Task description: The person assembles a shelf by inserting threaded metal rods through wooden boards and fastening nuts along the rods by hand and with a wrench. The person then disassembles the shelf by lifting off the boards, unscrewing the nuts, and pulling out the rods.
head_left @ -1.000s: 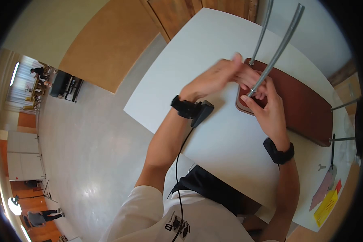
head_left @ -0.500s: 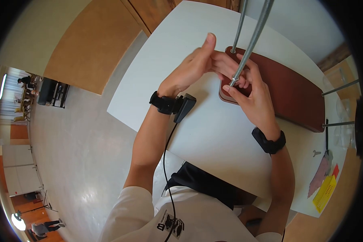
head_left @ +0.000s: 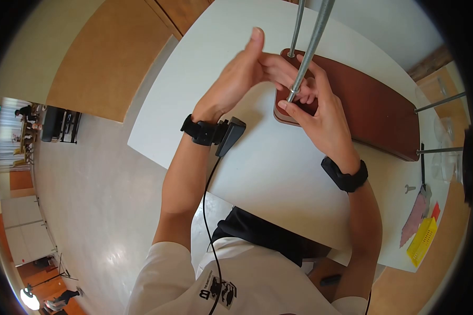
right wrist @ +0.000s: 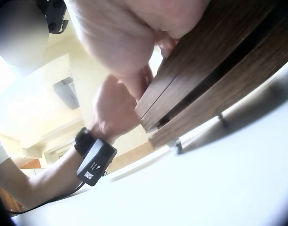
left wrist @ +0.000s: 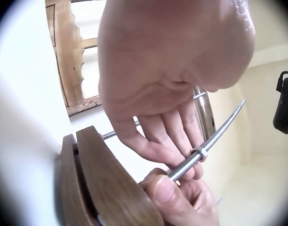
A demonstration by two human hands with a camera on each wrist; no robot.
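In the head view, my right hand pinches the lower end of a long metal rod between thumb and fingers, over the near-left corner of a brown board. A small nut sits on the rod just above that thumb. My left hand has its thumb raised and its fingers stretched out, touching the rod at the nut. The left wrist view shows the left palm above the nut and the right thumb against the rod. Stacked wooden layers show in the right wrist view.
Another rod stands at the board's far-left corner, and two more project at its right end. On the white table lie a small wrench, a pink cloth and a yellow basket.
The table, board and hands have shifted left and upward in the head view. Both hands stay at the rod and nut, with little visible change in pose.
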